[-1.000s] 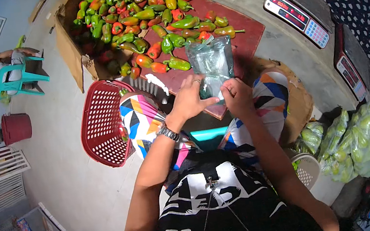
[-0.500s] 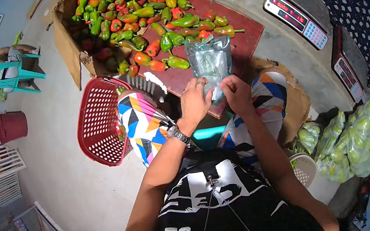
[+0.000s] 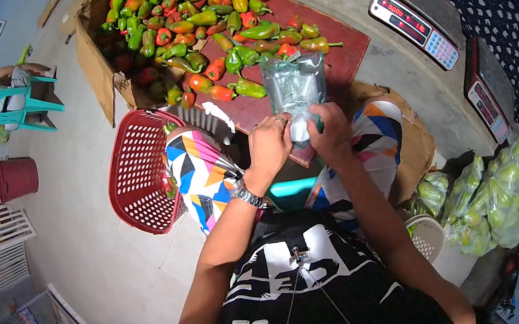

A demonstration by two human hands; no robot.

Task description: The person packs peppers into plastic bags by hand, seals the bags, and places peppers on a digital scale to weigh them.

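Note:
A see-through plastic bag, perhaps a stack of several, lies over the near part of the dark red board. My left hand, with a watch at its wrist, grips the bag's near left edge between thumb and fingers. Closed on the near right edge is my right hand, with a small dark green bit showing at its fingers. A whitish crumpled patch of plastic shows between both hands. Red and green peppers lie just beyond the bag, loose on the board.
A cardboard box of peppers opens onto the board. The red basket stands left of my knee. Two digital scales stand at right, above bagged green produce. A person sits on a teal chair, far left.
My right hand has shifted slightly up and curled more tightly at the bag's edge. My left hand has turned a little, and the bag looks flatter.

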